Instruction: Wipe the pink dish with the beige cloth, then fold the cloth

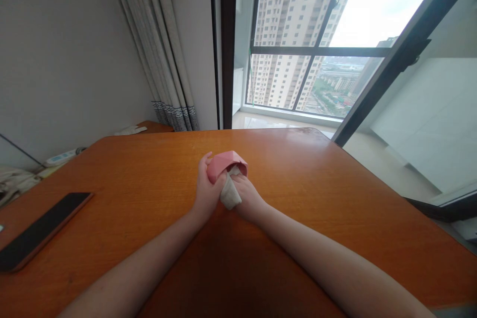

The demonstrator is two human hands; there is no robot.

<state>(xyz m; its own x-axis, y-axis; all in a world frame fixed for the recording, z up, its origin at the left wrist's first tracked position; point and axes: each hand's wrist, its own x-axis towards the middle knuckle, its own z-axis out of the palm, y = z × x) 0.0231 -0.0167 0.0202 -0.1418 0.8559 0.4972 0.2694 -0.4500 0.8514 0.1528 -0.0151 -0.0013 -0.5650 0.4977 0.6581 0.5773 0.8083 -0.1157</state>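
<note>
A pink faceted bowl or cup point(224, 161) is tipped on its side above the wooden table, its opening turned toward me. My left hand point(207, 184) grips it from the left, thumb at the near rim and fingers around the outer wall. My right hand point(248, 194) reaches into the opening with a whitish cloth or tissue point(230, 194). Part of that cloth hangs out below the rim between my hands. The right fingertips are hidden inside the pink piece.
The brown wooden table point(156, 169) spreads around my hands. A dark phone-like slab point(44, 228) lies at the left. Beyond the left edge are a white remote-like object point(61, 157) and some fabric point(15, 184). A grey curtain point(164, 49) and a window stand behind the table.
</note>
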